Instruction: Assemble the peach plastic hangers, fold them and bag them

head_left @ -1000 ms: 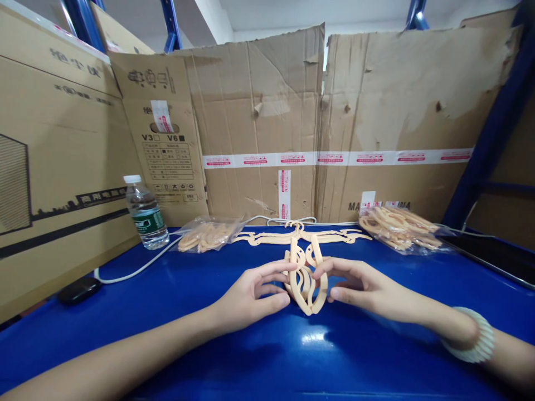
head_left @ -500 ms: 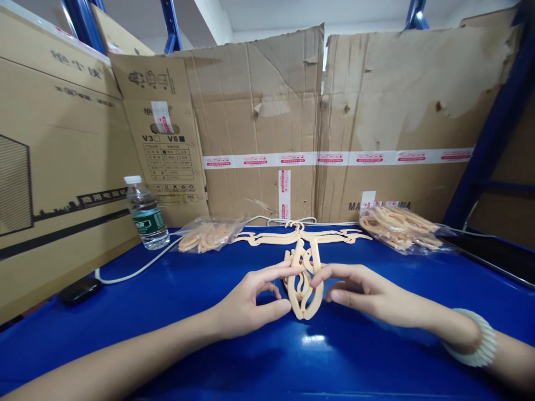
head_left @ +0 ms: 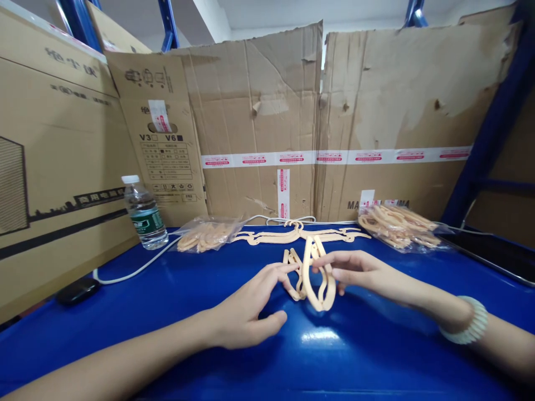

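A folded beige hanger (head_left: 308,284) is tilted above the blue table, pinched at its right side by my right hand (head_left: 349,268). Just left of it, a second folded hanger (head_left: 291,284) rests on the table, partly hidden behind my fingers. My left hand (head_left: 254,306) has its thumb and fingers spread apart, the fingertips at this second hanger; whether they touch it I cannot tell. Farther back, unfolded hangers (head_left: 276,238) lie flat with their hooks together.
Clear bags of folded hangers lie at back left (head_left: 204,236) and back right (head_left: 397,225). A water bottle (head_left: 145,220), a black object (head_left: 77,291) and a white cable (head_left: 125,277) are on the left. A dark flat device (head_left: 493,259) lies right. Cardboard (head_left: 259,122) walls the back.
My right hand has moved one folded hanger right and slightly up, away from the other. My left hand has let go of it, and its thumb and fingers are wider apart.
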`<state>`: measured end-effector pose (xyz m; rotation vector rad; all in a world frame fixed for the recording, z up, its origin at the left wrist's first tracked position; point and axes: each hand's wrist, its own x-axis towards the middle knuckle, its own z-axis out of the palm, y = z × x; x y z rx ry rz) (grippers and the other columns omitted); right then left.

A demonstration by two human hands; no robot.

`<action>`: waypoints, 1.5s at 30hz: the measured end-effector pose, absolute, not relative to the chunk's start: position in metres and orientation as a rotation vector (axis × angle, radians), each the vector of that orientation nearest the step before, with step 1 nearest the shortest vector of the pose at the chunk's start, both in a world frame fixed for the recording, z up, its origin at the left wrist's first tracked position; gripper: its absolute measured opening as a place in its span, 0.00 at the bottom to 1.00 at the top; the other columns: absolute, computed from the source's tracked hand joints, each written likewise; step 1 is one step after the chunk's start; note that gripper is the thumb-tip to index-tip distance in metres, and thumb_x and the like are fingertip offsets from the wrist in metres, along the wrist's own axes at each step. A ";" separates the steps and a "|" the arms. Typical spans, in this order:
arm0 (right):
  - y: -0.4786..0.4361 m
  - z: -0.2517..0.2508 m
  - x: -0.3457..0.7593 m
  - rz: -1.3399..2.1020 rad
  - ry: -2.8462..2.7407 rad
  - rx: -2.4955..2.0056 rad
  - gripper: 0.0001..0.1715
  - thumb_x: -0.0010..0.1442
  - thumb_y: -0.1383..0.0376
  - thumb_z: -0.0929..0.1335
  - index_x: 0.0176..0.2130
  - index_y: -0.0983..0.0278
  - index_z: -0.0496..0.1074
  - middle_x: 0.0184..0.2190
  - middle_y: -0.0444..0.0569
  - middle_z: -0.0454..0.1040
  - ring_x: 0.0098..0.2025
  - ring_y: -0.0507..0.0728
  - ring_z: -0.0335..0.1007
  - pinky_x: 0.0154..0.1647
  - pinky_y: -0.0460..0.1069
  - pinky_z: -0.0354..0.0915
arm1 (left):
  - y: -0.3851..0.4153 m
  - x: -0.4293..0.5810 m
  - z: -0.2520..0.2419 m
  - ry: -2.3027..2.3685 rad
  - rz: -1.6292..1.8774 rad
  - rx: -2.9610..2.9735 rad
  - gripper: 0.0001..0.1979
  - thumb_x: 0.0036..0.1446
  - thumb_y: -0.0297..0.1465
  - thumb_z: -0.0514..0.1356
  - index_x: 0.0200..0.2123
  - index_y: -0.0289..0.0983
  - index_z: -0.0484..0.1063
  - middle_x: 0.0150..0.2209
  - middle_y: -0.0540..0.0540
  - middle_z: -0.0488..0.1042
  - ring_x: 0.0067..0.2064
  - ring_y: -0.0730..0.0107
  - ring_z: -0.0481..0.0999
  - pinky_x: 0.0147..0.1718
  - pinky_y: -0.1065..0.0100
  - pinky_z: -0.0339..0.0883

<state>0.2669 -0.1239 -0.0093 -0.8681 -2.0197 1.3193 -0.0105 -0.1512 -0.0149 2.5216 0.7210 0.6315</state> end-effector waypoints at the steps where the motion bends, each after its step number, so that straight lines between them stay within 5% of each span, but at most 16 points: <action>1: -0.121 -0.010 0.269 1.226 -2.054 -0.926 0.28 0.62 0.51 0.67 0.54 0.66 0.71 0.40 0.52 0.76 0.36 0.55 0.71 0.37 0.50 0.67 | -0.151 -0.011 -0.015 0.713 0.566 2.594 0.21 0.56 0.27 0.58 0.54 0.38 0.61 0.67 0.40 0.54 0.68 0.52 0.51 0.64 0.51 0.49; 4: -0.117 -0.013 0.274 0.898 -2.235 -1.059 0.28 0.62 0.50 0.66 0.53 0.65 0.71 0.46 0.54 0.74 0.44 0.60 0.70 0.44 0.55 0.67 | -0.152 -0.011 -0.013 0.702 0.351 2.724 0.30 0.60 0.36 0.59 0.64 0.42 0.56 0.67 0.43 0.56 0.69 0.48 0.48 0.64 0.48 0.47; 8: -0.119 -0.018 0.273 0.539 -2.442 -1.129 0.37 0.56 0.49 0.70 0.58 0.64 0.66 0.52 0.57 0.70 0.52 0.66 0.66 0.54 0.60 0.62 | -0.152 -0.012 -0.012 0.750 0.264 2.745 0.30 0.62 0.40 0.57 0.66 0.44 0.55 0.67 0.44 0.57 0.68 0.47 0.50 0.64 0.47 0.49; 15: -0.119 -0.023 0.272 0.187 -2.620 -1.119 0.42 0.57 0.46 0.68 0.64 0.60 0.60 0.45 0.56 0.66 0.45 0.64 0.66 0.48 0.59 0.63 | -0.149 -0.014 -0.015 0.744 0.345 2.745 0.26 0.63 0.38 0.57 0.64 0.45 0.60 0.66 0.45 0.58 0.68 0.48 0.50 0.64 0.47 0.49; 27: -0.117 -0.030 0.261 0.060 -2.552 -1.227 0.39 0.60 0.43 0.64 0.62 0.63 0.63 0.41 0.56 0.68 0.42 0.65 0.66 0.42 0.58 0.64 | -0.141 -0.017 -0.019 0.818 0.414 2.730 0.24 0.63 0.39 0.56 0.62 0.43 0.63 0.65 0.45 0.61 0.69 0.45 0.48 0.65 0.43 0.43; 45: -0.117 -0.029 0.266 0.136 -2.539 -1.130 0.33 0.62 0.50 0.65 0.60 0.63 0.64 0.43 0.56 0.68 0.45 0.64 0.66 0.46 0.59 0.65 | -0.133 -0.022 -0.017 0.930 0.310 2.730 0.28 0.64 0.41 0.54 0.65 0.41 0.55 0.69 0.40 0.49 0.69 0.51 0.49 0.65 0.49 0.48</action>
